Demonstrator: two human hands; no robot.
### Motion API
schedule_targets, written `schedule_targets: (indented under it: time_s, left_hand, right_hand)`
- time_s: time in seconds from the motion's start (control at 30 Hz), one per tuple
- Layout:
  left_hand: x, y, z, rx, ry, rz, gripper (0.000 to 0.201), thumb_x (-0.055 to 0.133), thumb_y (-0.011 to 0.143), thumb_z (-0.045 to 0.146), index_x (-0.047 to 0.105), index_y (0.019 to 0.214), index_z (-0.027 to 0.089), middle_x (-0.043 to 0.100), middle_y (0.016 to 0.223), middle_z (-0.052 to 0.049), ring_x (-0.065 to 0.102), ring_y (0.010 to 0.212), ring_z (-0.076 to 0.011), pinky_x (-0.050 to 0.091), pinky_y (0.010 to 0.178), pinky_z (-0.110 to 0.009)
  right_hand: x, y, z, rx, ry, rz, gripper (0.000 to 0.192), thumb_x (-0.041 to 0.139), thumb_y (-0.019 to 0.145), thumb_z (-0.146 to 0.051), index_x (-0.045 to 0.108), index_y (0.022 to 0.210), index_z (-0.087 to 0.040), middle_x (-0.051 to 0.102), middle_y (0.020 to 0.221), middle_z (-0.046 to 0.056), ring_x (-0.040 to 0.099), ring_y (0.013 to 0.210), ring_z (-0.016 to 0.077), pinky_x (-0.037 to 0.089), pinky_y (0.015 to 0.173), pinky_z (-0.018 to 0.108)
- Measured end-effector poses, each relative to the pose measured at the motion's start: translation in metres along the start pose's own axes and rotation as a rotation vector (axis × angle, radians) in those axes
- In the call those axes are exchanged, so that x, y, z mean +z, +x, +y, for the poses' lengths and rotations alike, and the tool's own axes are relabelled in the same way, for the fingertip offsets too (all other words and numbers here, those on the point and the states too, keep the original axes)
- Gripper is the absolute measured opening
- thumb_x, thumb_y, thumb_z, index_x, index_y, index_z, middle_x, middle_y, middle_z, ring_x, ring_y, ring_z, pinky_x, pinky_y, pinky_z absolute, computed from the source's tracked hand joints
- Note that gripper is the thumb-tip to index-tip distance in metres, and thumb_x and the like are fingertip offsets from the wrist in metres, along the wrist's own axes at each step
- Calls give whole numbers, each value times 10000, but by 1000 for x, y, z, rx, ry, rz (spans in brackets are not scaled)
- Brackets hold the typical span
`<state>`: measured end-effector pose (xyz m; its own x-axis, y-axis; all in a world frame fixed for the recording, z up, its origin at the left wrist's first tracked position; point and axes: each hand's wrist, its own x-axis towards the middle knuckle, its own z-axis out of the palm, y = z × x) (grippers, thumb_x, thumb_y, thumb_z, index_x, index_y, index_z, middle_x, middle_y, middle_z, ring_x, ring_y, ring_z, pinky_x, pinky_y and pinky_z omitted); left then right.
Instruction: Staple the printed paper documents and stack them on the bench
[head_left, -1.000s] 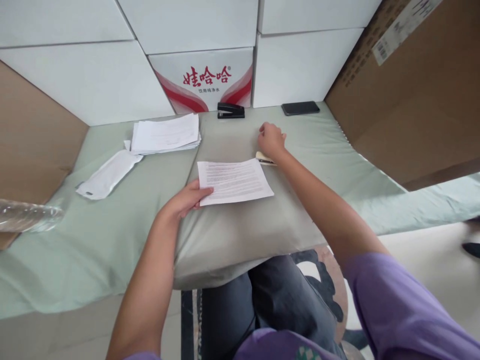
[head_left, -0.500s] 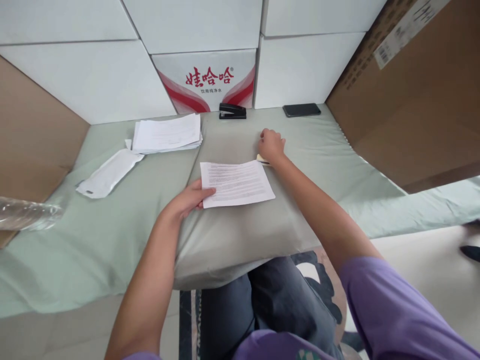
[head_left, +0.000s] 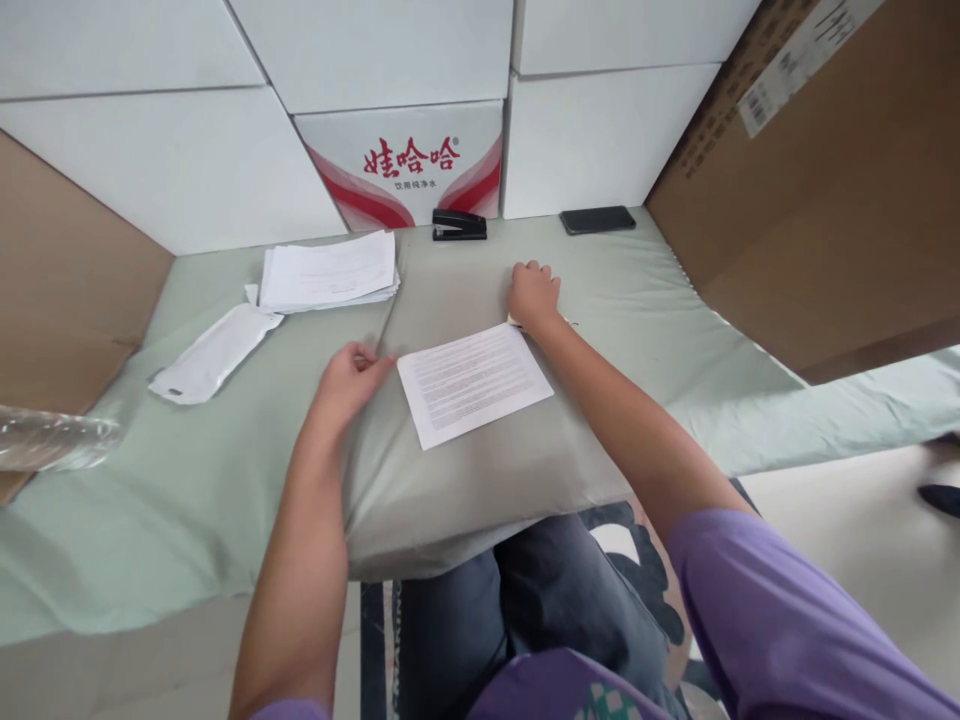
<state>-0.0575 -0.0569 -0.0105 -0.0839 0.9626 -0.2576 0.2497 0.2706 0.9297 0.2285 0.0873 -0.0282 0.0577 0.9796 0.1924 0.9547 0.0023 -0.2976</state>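
A printed sheet of paper lies tilted on a grey cushion over my lap. My left hand rests on the cushion's left edge, its loosely curled fingertips at the sheet's upper left corner and holding nothing. My right hand is fisted just past the sheet's upper right corner. It covers a small pale yellow object, of which only a sliver shows.
A stack of papers and a white plastic pouch lie at the left. A black stapler and a phone sit by the white boxes. A clear bottle lies far left, a cardboard box stands right.
My left hand has slid from the sheet's lower left edge up to its top left corner. The sheet has turned counter-clockwise. My right hand has barely moved.
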Motion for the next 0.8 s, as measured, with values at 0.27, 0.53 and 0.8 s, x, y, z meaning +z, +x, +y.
schedule_targets:
  time_s: [0.27,0.53,0.8]
  left_hand:
    - [86,33,69,258,382,-73,103,678,834,227,704,878,137,654,658,-22,509,570,-102,357,560,-254]
    - [149,85,88,-49,126,-316,123,744,715,105,663,782,168,676,698,-24,498,521,-75,260,466,-220]
    - [154,86,84,-81,123,-269,143,732,688,116,605,688,181,659,666,-17,498,497,-88,214,464,-241]
  right_hand:
    - [5,2,2,-14,18,17,332,377,946,-168,643,1145,-155,581,1257,227,486,1197,382,386,949,570]
    - [-4,0,1,19,-6,-72,331,468,928,-143,581,1239,-121,545,1323,206,459,1236,342,388,973,489]
    - [2,1,0,-7,-5,-51,353,561,918,-228,574,1247,-99,532,1316,221,460,1226,355,384,979,501]
